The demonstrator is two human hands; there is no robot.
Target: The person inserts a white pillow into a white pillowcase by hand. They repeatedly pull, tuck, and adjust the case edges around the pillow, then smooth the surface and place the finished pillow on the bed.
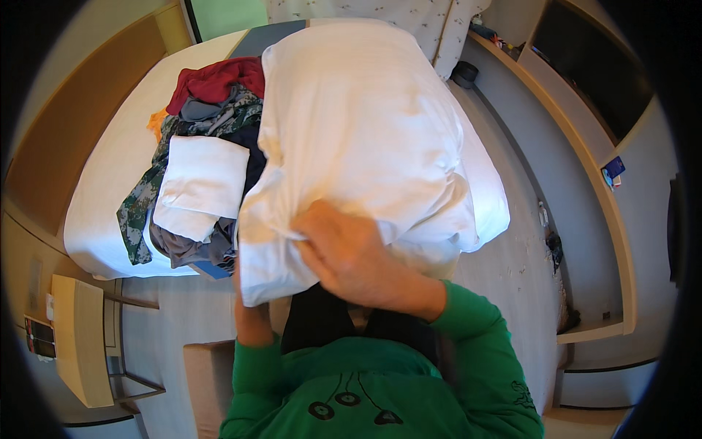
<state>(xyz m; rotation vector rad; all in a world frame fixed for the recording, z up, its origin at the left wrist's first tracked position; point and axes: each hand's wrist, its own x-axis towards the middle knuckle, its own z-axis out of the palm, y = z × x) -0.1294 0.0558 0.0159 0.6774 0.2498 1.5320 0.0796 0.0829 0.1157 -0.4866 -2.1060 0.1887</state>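
Observation:
A large, plump white pillow (356, 120) in a cotton case lies across the bed in front of me, its near end reaching my lap. With thumb and fingers my right hand (345, 252) pinches a fold of the case near its lower left corner; the hand is slightly blurred. The cloth hides most of my left hand, which reaches up behind that corner; only the left wrist (252, 318) and forearm show plainly. Left of the pillow, a folded white cloth (205, 175) rests on a heap of clothes.
The heap includes a red garment (222, 82), a camouflage garment (140, 208) and grey clothing (189, 247). It lies on the white-sheeted bed (104, 192). A wooden stand (79, 340) is at the left, a long shelf (609, 219) at the right. A brown upholstered seat (205, 378) stands beside me.

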